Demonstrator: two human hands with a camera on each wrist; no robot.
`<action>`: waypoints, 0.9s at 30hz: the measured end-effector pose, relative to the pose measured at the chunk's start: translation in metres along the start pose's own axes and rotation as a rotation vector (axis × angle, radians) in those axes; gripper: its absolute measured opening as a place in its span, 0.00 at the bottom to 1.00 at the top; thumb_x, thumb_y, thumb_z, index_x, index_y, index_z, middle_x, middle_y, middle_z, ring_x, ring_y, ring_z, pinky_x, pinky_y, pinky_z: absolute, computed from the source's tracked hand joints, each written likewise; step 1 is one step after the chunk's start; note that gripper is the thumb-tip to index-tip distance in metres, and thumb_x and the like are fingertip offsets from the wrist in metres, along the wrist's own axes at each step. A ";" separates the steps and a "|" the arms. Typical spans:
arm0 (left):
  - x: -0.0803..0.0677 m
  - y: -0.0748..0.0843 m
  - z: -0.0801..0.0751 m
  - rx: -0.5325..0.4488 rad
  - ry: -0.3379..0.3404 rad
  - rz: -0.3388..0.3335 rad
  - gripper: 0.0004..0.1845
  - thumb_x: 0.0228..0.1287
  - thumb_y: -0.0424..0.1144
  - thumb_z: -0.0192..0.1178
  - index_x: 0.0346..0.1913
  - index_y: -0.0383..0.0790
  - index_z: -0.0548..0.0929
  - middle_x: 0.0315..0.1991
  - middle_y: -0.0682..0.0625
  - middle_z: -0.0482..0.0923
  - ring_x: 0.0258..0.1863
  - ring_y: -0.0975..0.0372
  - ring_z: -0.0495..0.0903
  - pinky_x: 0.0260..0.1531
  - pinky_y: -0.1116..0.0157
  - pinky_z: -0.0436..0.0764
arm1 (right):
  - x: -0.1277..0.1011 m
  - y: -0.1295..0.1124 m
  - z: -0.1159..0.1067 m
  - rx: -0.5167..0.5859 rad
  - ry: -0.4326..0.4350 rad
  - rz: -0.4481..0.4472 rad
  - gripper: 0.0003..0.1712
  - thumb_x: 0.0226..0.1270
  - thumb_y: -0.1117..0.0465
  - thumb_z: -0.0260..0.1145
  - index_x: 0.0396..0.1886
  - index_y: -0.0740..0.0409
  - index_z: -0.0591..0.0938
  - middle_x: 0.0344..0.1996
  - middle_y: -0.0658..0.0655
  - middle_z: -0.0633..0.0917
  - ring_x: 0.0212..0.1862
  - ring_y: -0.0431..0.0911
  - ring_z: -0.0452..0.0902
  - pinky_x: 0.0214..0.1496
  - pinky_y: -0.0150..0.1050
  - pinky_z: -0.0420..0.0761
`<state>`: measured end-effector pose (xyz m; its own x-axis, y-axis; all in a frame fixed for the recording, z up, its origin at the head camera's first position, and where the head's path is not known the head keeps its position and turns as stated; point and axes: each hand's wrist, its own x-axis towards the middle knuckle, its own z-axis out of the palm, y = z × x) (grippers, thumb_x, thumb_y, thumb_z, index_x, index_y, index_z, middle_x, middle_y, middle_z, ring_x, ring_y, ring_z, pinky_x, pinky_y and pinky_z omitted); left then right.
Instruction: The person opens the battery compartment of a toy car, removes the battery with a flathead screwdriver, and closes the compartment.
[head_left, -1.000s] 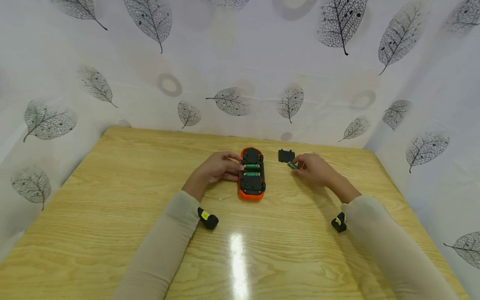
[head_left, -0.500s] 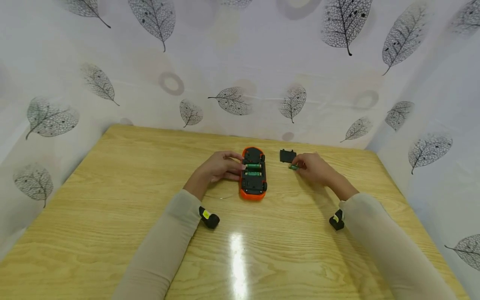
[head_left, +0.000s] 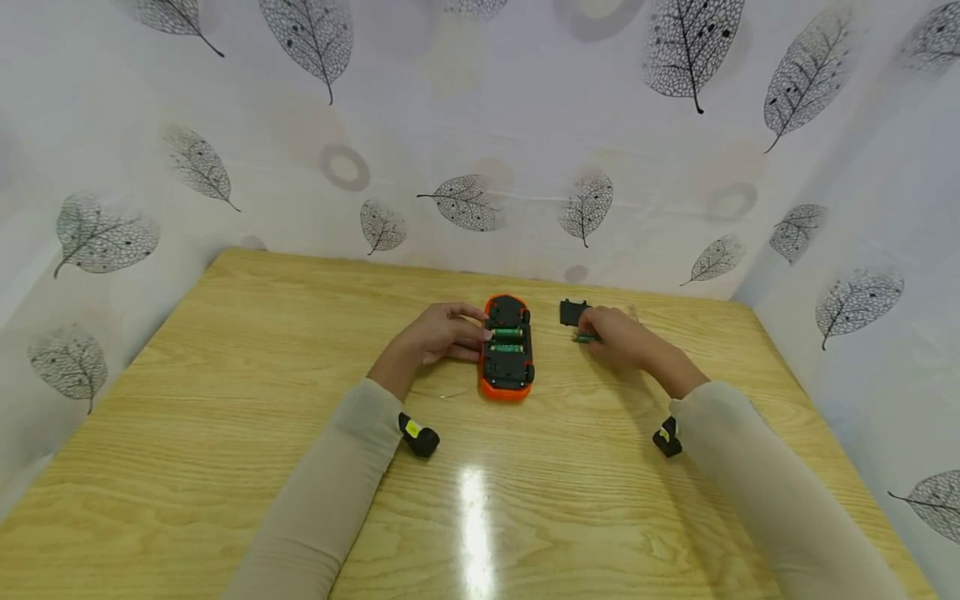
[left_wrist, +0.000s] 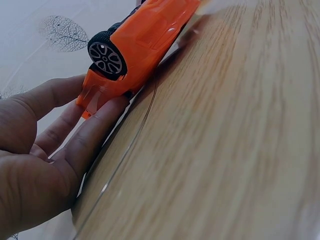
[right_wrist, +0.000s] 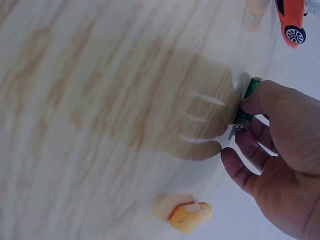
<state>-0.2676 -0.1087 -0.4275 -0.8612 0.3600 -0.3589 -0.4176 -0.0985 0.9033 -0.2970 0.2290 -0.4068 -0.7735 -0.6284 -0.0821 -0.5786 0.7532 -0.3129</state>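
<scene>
An orange toy car (head_left: 507, 389) lies wheels up on the table, its black underside showing. Two green batteries (head_left: 506, 348) sit side by side in its uncovered battery bay. My left hand (head_left: 441, 335) grips the car's left side; in the left wrist view its fingers reach the orange body (left_wrist: 145, 40) near a wheel (left_wrist: 107, 59). To the right of the car, my right hand (head_left: 622, 337) pinches another green battery (right_wrist: 244, 119) between thumb and fingers, low over the table. Partly behind that hand is the black battery cover (head_left: 572, 312).
A thin wire-like strand (head_left: 442, 396) lies on the wooden table (head_left: 300, 333) near the left hand. In the right wrist view a small yellow object (right_wrist: 190, 218) rests on the table. A leaf-patterned curtain (head_left: 480, 125) stands behind the table.
My right hand has moved slightly left and turned the battery from slanted to nearly level, now covering part of the battery cover. The left hand still holds the car.
</scene>
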 end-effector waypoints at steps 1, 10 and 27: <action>0.000 0.000 0.000 0.001 0.000 -0.001 0.23 0.65 0.25 0.67 0.62 0.35 0.77 0.55 0.35 0.82 0.43 0.50 0.88 0.44 0.52 0.89 | 0.000 -0.001 0.000 -0.002 -0.002 -0.005 0.05 0.72 0.71 0.61 0.44 0.62 0.78 0.34 0.55 0.78 0.34 0.47 0.69 0.38 0.45 0.71; -0.002 0.000 0.001 0.010 -0.005 0.007 0.22 0.66 0.25 0.67 0.62 0.34 0.77 0.55 0.35 0.82 0.44 0.50 0.88 0.45 0.52 0.89 | 0.001 -0.003 -0.001 -0.026 0.020 -0.025 0.06 0.72 0.71 0.62 0.46 0.63 0.78 0.38 0.58 0.79 0.37 0.49 0.72 0.40 0.47 0.75; -0.002 0.001 0.001 0.009 0.005 0.008 0.22 0.66 0.25 0.67 0.62 0.34 0.77 0.53 0.35 0.83 0.43 0.50 0.88 0.44 0.52 0.89 | 0.001 -0.011 -0.007 0.018 0.023 0.055 0.09 0.72 0.69 0.66 0.49 0.64 0.80 0.45 0.62 0.82 0.49 0.57 0.79 0.51 0.56 0.81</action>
<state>-0.2658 -0.1087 -0.4261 -0.8657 0.3550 -0.3530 -0.4084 -0.0930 0.9081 -0.2932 0.2215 -0.3968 -0.8100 -0.5811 -0.0785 -0.5300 0.7829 -0.3259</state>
